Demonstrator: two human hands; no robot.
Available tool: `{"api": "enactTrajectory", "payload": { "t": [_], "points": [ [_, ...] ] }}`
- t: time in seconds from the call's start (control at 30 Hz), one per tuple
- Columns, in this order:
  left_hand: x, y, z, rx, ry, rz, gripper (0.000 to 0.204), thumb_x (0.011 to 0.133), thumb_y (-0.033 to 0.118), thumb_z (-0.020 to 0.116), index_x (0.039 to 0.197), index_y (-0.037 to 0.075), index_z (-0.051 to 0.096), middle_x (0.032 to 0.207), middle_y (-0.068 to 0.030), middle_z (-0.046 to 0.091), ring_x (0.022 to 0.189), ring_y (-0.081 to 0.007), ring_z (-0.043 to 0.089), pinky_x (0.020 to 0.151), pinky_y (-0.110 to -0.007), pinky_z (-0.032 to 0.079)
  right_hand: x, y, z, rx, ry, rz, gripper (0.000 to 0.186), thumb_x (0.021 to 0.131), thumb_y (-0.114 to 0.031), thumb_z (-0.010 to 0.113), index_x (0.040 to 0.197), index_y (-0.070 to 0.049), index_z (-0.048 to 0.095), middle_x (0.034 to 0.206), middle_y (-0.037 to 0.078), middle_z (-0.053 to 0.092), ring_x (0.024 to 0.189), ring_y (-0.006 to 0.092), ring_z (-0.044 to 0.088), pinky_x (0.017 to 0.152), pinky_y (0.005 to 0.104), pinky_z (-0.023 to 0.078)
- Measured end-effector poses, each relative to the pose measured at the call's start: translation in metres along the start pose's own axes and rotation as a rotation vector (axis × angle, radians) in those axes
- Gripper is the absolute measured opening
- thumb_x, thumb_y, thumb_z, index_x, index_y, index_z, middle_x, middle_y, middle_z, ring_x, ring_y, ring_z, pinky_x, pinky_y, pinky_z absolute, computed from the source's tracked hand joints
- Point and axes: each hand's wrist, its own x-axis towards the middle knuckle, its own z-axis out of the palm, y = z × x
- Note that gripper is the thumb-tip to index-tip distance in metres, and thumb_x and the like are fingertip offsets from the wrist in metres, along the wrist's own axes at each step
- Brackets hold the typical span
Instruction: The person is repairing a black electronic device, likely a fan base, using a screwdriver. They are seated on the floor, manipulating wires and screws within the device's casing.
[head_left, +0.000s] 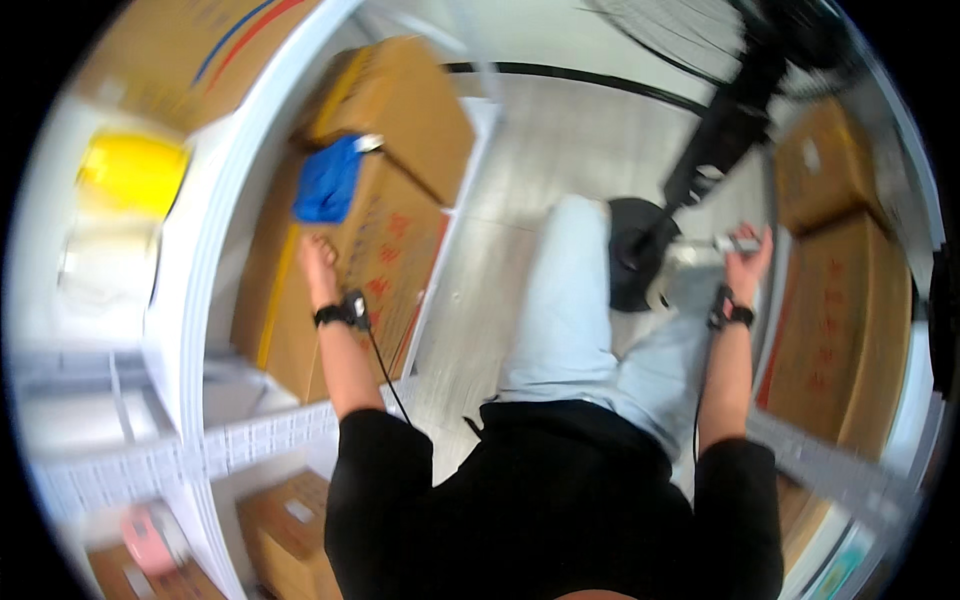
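Observation:
My left hand [318,262] is closed, its fingers curled over the top of a large cardboard box [345,265] on the left shelf. Whether anything is inside those fingers is hidden. Just beyond it lies a crumpled blue cloth or bag [329,180], apart from the fingers. On the right, my right hand [748,265] grips a slim white and grey object [715,244] that points left over my right leg. Blur hides what kind of object it is.
A black fan [690,170] on a round base [630,285] stands ahead. More cardboard boxes [830,320] line the right shelf. Yellow packaging [130,172] sits at the far left, and a pink item [150,540] lower left. White shelf posts [200,330] edge the narrow aisle.

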Motion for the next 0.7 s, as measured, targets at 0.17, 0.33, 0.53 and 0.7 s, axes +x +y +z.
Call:
{"api": "enactTrajectory", "payload": {
  "t": [0.17, 0.33, 0.53, 0.7],
  "points": [
    [-0.06, -0.009, 0.14, -0.798, -0.505, -0.501, 0.01, 0.091, 0.012, 0.049, 0.084, 0.004, 0.047, 0.063, 0.0002, 0.035, 0.052, -0.0096, 0.031, 0.042, -0.023, 0.027, 0.007, 0.032, 0.004, 0.038, 0.015, 0.034, 0.067, 0.086, -0.062, 0.053, 0.094, 0.003, 0.06, 0.084, 0.012, 0.059, 0.073, 0.0209, 0.054, 0.072, 0.0331, 0.046],
    [-0.15, -0.06, 0.313, -0.821, -0.866, -0.89, 0.007, 0.09, 0.008, 0.048, 0.09, 0.001, 0.047, 0.071, -0.0005, 0.037, 0.056, -0.0096, 0.035, 0.047, -0.023, 0.031, -0.005, 0.022, -0.007, -0.047, -0.244, 0.142, 0.071, 0.082, -0.07, 0.05, 0.091, 0.0, 0.061, 0.084, 0.011, 0.061, 0.067, 0.0174, 0.054, 0.052, 0.0251, 0.041],
    [-0.212, -0.105, 0.403, -0.846, -0.972, -1.009, 0.014, 0.087, 0.003, 0.052, 0.1, -0.002, 0.05, 0.083, -0.0068, 0.049, 0.063, -0.0105, 0.04, 0.051, -0.022, 0.036, -0.055, 0.013, 0.006, 0.088, -0.186, 0.114, 0.059, 0.092, -0.053, 0.05, 0.1, 0.005, 0.06, 0.09, 0.011, 0.062, 0.078, 0.0176, 0.061, 0.068, 0.0256, 0.055],
    [-0.231, -0.129, 0.423, -0.715, -1.003, -0.908, 0.015, 0.086, 0.001, 0.054, 0.101, -0.002, 0.051, 0.09, -0.009, 0.053, 0.073, -0.0129, 0.046, 0.064, -0.024, 0.041, -0.082, 0.005, 0.0, 0.132, -0.186, 0.118, 0.042, 0.096, -0.034, 0.053, 0.108, 0.007, 0.058, 0.1, 0.012, 0.062, 0.09, 0.021, 0.064, 0.08, 0.0293, 0.057]
  ]
}}
